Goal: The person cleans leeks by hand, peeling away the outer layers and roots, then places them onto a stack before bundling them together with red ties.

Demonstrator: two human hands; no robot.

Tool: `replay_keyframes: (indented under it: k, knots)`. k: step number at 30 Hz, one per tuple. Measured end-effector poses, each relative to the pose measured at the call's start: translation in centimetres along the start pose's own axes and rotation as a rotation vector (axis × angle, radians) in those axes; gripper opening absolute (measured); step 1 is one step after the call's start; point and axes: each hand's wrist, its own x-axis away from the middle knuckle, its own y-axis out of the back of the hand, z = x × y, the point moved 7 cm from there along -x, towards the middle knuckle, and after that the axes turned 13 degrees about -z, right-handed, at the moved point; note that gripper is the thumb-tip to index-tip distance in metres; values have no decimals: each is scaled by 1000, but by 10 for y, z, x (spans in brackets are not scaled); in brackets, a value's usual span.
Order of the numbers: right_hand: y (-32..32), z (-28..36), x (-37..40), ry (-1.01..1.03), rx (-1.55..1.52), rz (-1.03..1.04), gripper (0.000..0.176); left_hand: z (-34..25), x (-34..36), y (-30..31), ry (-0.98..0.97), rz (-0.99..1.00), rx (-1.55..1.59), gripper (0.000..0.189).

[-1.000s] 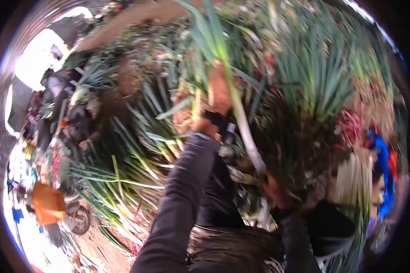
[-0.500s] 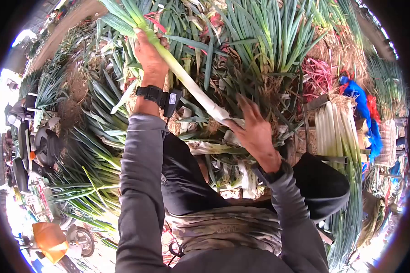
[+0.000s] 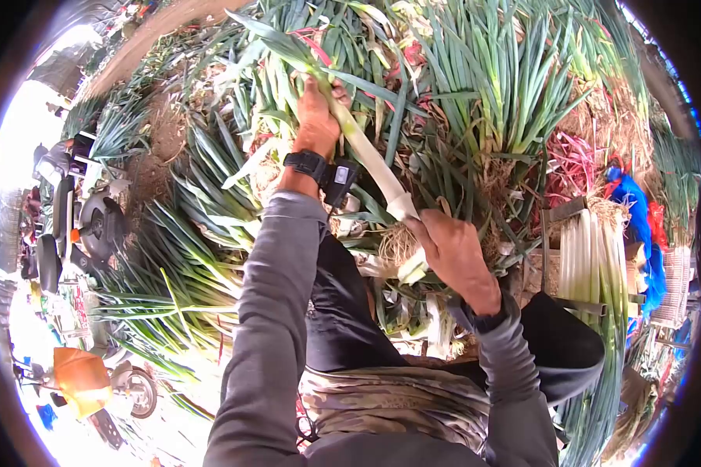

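Left hand (image 3: 318, 111) grips smooth leek (image 3: 375, 169)

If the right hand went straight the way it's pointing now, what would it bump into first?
Probably the white end of the leek. The right hand points up and left in the picture, and that end is right by its fingers. I can't tell whether they already touch.

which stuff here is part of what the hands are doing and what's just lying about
In use:
- the long leek
- left hand, gripping its green part
- right hand, at its white end

Lying about, apparently:
- leafy bunch beyond the hands
- row of pale stalks on the right
- pink strips
- blue material
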Motion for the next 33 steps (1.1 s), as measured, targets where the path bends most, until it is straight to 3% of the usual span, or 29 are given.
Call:
replay_keyframes:
  k: [5, 7, 8, 11, 12, 13, 15, 17, 19, 21, 23, 25, 26, 27, 31, 33]
  knots:
    - [35, 31, 22, -79, 48, 40, 24, 15, 6, -13, -28, -14, -19, 40]
    - [48, 25, 58, -164, 92, 109, 24, -1, 3, -11, -161, -74, -48, 35]
    - [58, 20, 71, -194, 50, 37, 21, -13, 1, -8, -212, -107, -59, 35]
    - [32, -53, 110, -348, 169, 224, 17, -24, 6, -7, -314, -128, -29, 34]
    - [8, -79, 125, -275, 154, 207, 17, -24, 19, -18, -376, -141, -130, 35]
    - [-18, -95, 132, -332, 213, 470, 22, -19, 31, -30, -379, -38, -135, 31]
    - [-6, -64, 87, -224, 152, 224, 30, -8, 58, -52, -407, 45, -164, 27]
    - [-11, -68, 45, -409, -57, 114, 36, 1, 72, -66, -400, 117, -170, 30]
    - [10, -53, -6, -259, -232, -295, 36, 12, 79, -79, -367, 166, -150, 32]
    - [3, -61, -36, -242, -232, -280, 34, 29, 82, -83, -257, 148, -123, 39]
    - [-19, -70, -50, -220, -312, -286, 32, 43, 89, -84, -231, 199, -112, 30]
    - [-20, -66, -52, -420, -291, -169, 30, 43, 99, -86, -158, 205, -7, 21]
    - [-33, -80, -45, -511, -379, -132, 30, 31, 115, -92, -202, 210, -138, 19]
    - [-27, -70, -49, -499, -392, -124, 30, 39, 107, -88, -89, 192, 15, 21]
    - [-40, -69, -51, -545, -572, 20, 25, 43, 102, -84, -100, 148, -116, 21]
    - [-46, -76, -49, -521, -626, 40, 25, 45, 98, -81, -103, 216, -73, 26]
